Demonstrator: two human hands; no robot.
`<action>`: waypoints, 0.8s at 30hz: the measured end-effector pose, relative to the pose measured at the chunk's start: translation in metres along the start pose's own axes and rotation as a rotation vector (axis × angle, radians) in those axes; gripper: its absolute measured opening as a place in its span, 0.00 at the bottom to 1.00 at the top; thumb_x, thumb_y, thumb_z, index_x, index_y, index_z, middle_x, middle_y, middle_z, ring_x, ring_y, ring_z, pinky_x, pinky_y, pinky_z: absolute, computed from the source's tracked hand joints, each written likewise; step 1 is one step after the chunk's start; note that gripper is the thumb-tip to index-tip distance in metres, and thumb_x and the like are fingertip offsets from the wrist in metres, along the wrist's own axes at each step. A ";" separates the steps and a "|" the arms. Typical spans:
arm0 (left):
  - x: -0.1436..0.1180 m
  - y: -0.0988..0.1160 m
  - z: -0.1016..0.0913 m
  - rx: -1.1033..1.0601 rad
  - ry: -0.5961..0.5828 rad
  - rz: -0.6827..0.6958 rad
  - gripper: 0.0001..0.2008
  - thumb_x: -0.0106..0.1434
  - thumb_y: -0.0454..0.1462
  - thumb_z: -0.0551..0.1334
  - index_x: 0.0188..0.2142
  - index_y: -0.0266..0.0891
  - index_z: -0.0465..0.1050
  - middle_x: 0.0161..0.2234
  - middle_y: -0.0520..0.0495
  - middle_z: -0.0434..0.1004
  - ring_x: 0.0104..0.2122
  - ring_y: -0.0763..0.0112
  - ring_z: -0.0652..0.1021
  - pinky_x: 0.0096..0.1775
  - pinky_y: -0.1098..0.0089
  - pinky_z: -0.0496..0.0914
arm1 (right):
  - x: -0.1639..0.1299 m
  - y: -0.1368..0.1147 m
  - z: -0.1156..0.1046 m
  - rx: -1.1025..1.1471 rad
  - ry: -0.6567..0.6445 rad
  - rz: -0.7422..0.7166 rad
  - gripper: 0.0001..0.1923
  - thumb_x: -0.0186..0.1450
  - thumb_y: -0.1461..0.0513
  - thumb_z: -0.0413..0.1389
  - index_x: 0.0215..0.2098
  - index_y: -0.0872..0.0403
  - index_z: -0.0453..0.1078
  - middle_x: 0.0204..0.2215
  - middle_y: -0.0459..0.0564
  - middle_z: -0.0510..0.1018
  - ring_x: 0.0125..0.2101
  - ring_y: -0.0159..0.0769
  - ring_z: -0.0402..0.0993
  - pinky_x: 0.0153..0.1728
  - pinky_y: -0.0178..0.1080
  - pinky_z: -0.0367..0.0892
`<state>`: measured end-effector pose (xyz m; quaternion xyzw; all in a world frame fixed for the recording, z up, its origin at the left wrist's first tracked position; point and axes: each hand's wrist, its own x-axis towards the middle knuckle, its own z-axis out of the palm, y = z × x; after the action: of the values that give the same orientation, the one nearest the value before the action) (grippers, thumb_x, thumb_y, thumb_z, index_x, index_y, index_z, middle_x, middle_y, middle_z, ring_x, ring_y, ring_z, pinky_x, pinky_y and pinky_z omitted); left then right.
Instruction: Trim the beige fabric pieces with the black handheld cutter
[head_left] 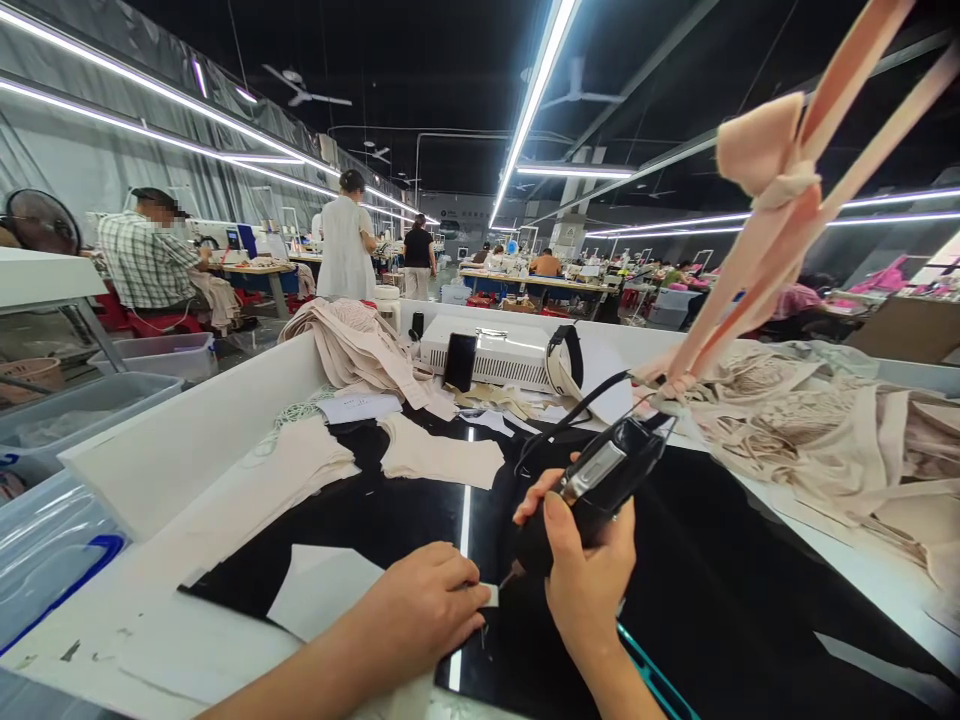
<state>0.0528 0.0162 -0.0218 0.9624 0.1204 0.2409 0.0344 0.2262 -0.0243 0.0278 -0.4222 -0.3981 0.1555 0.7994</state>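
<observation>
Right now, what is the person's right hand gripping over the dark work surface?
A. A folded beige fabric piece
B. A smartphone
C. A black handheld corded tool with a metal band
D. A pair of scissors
C. The right hand is closed around a black handheld tool with a silver band and a cord at its rear, its tip pointing down toward the small white piece pinched by the left hand.

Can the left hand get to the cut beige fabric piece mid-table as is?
Probably yes. The left hand pins a small white piece but grips nothing bulky; bare black tabletop lies between it and the beige fabric piece.
</observation>
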 end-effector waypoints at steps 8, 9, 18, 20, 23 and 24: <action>0.002 0.001 -0.001 0.005 -0.012 -0.012 0.08 0.68 0.33 0.67 0.46 0.38 0.76 0.41 0.47 0.79 0.40 0.63 0.78 0.46 0.63 0.77 | -0.001 0.001 0.001 0.009 0.006 -0.003 0.19 0.65 0.57 0.66 0.51 0.47 0.66 0.29 0.40 0.78 0.23 0.32 0.74 0.26 0.38 0.72; 0.002 0.001 -0.001 0.005 -0.017 -0.013 0.07 0.68 0.32 0.67 0.46 0.37 0.76 0.41 0.48 0.79 0.40 0.63 0.78 0.45 0.64 0.77 | -0.001 0.001 0.001 0.007 0.008 -0.002 0.19 0.65 0.57 0.66 0.51 0.47 0.67 0.30 0.40 0.78 0.23 0.32 0.74 0.26 0.38 0.72; 0.001 0.002 -0.002 -0.002 -0.029 -0.022 0.06 0.70 0.34 0.65 0.47 0.38 0.76 0.42 0.48 0.79 0.40 0.63 0.78 0.45 0.64 0.76 | -0.003 0.002 0.002 -0.004 0.010 0.020 0.17 0.66 0.58 0.65 0.49 0.48 0.67 0.31 0.41 0.79 0.24 0.31 0.75 0.27 0.38 0.73; 0.001 0.001 -0.002 -0.002 -0.024 -0.024 0.07 0.70 0.34 0.66 0.47 0.38 0.76 0.42 0.48 0.79 0.40 0.63 0.78 0.45 0.64 0.76 | -0.004 0.000 0.002 -0.006 0.020 0.022 0.14 0.65 0.58 0.65 0.46 0.48 0.68 0.31 0.41 0.79 0.24 0.31 0.75 0.27 0.39 0.74; 0.000 0.000 -0.002 0.005 -0.017 -0.022 0.07 0.69 0.33 0.66 0.47 0.38 0.76 0.42 0.47 0.79 0.40 0.63 0.78 0.45 0.64 0.76 | -0.005 -0.002 0.000 0.018 0.019 0.010 0.13 0.65 0.58 0.66 0.42 0.48 0.67 0.32 0.41 0.78 0.24 0.31 0.74 0.26 0.38 0.74; 0.000 0.000 -0.002 0.006 -0.016 -0.021 0.07 0.69 0.33 0.66 0.47 0.38 0.76 0.42 0.47 0.79 0.40 0.63 0.78 0.46 0.64 0.76 | -0.006 -0.002 0.000 0.025 0.015 0.007 0.13 0.65 0.58 0.66 0.41 0.48 0.67 0.32 0.41 0.78 0.25 0.31 0.75 0.26 0.38 0.74</action>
<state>0.0522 0.0161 -0.0203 0.9631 0.1308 0.2327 0.0348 0.2224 -0.0294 0.0261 -0.4147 -0.3886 0.1599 0.8071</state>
